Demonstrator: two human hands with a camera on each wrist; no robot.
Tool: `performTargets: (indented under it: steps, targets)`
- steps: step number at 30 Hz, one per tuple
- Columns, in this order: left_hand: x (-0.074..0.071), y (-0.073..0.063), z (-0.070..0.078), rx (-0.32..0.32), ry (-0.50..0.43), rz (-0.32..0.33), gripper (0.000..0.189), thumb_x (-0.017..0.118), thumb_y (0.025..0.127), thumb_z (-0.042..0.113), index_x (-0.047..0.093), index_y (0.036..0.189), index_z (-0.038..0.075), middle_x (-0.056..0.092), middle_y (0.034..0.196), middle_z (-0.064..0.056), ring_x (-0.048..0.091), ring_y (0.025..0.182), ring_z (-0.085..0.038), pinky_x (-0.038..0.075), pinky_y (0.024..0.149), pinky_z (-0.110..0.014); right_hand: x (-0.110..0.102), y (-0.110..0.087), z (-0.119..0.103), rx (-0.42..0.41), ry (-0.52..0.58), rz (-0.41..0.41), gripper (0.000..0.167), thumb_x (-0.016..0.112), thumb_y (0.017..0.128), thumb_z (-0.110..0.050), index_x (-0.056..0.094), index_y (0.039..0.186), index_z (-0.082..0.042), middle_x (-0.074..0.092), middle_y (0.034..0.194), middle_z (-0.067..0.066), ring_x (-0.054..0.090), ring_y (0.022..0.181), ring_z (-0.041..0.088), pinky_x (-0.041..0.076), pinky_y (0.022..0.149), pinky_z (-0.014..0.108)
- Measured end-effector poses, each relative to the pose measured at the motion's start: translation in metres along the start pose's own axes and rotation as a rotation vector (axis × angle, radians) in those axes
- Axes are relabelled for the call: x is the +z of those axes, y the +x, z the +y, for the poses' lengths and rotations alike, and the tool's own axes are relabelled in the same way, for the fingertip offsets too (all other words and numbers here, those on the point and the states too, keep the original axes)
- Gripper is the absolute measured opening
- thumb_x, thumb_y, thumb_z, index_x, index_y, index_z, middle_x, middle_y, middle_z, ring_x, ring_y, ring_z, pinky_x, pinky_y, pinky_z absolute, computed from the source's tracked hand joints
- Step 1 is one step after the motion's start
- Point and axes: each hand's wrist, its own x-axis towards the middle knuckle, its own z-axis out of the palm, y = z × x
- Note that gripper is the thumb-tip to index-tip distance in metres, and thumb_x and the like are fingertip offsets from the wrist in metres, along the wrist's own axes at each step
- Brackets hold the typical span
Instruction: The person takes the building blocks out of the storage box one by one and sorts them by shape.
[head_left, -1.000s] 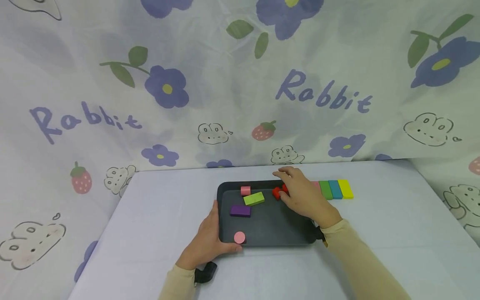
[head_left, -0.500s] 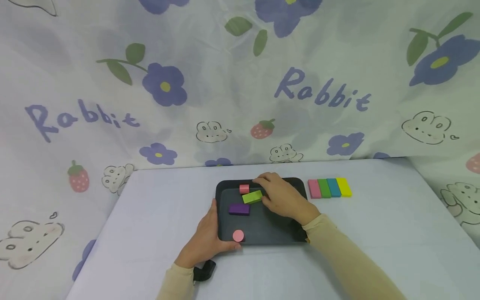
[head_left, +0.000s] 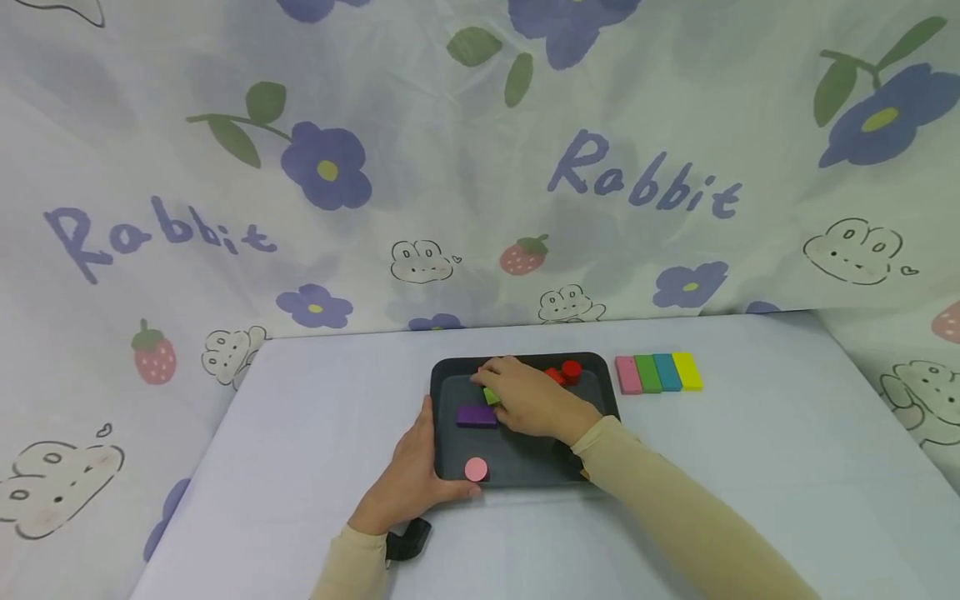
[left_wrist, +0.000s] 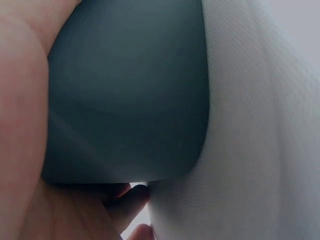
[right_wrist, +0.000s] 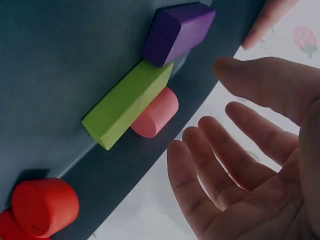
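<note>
My left hand (head_left: 408, 475) holds a dark grey tray (head_left: 532, 467) at its near left corner, thumb along the front edge and fingers along the left side. Over the tray reaches my right hand (head_left: 536, 400), above a light green block (right_wrist: 127, 105). The right wrist view shows its fingers and thumb spread, apart from that block. Against the green block lie a purple block (right_wrist: 180, 32) and a small pink cylinder (right_wrist: 156, 112). Red cylinders (head_left: 572, 372) sit near the tray's far right corner. Another pink cylinder (head_left: 476, 469) stands by the near left corner.
A pink block (head_left: 628, 375), a green block (head_left: 648, 373), a blue block (head_left: 667, 372) and a yellow block (head_left: 687, 372) lie in a row right of the tray. A patterned cloth (head_left: 465, 167) rises behind the white table (head_left: 750, 467).
My right hand has moved left from the red cylinders to above the light green block, uncovering the row of blocks and the red cylinders. My left hand stays on the tray.
</note>
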Motion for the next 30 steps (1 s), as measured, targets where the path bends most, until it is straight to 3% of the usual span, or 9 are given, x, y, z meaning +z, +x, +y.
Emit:
performTargets:
  steps: [6, 12, 20, 30]
  targets:
    - [-0.001, 0.001, -0.001, 0.009, 0.000, 0.000, 0.148, 0.088, 0.068, 0.058, -0.012, 0.156, -0.005, -0.005, 0.166, -0.020, 0.009, 0.151, -0.041, 0.018, 0.118, -0.060, 0.003, 0.009, -0.003, -0.056, -0.013, -0.033, 0.052, 0.072, 0.087, -0.001, 0.059, 0.138, -0.007, 0.060, 0.133, 0.010, 0.055, 0.123, 0.025, 0.047, 0.104, 0.036]
    - [-0.001, 0.001, 0.000, 0.006, 0.006, -0.007, 0.146, 0.088, 0.069, 0.057, -0.012, 0.156, -0.005, -0.005, 0.166, -0.020, 0.010, 0.151, -0.042, 0.018, 0.117, -0.061, 0.008, 0.011, -0.005, -0.105, -0.080, -0.110, 0.058, 0.072, 0.085, 0.003, 0.059, 0.139, -0.010, 0.058, 0.137, 0.006, 0.051, 0.128, 0.024, 0.043, 0.109, 0.035]
    - [-0.001, 0.000, -0.001, 0.008, 0.014, -0.001, 0.147, 0.087, 0.069, 0.059, -0.011, 0.156, -0.006, -0.003, 0.166, -0.021, 0.011, 0.151, -0.042, 0.018, 0.117, -0.061, 0.014, 0.016, -0.013, -0.084, -0.141, -0.206, 0.060, 0.071, 0.088, 0.004, 0.057, 0.143, -0.016, 0.055, 0.145, 0.001, 0.045, 0.139, 0.024, 0.040, 0.112, 0.041]
    - [-0.001, 0.000, 0.000, 0.011, 0.003, 0.002, 0.147, 0.088, 0.068, 0.058, -0.011, 0.157, -0.005, -0.001, 0.167, -0.021, 0.012, 0.151, -0.042, 0.018, 0.117, -0.061, 0.016, 0.020, -0.016, -0.098, -0.184, -0.213, 0.058, 0.073, 0.089, 0.001, 0.059, 0.142, -0.017, 0.057, 0.143, -0.002, 0.048, 0.134, 0.019, 0.039, 0.112, 0.034]
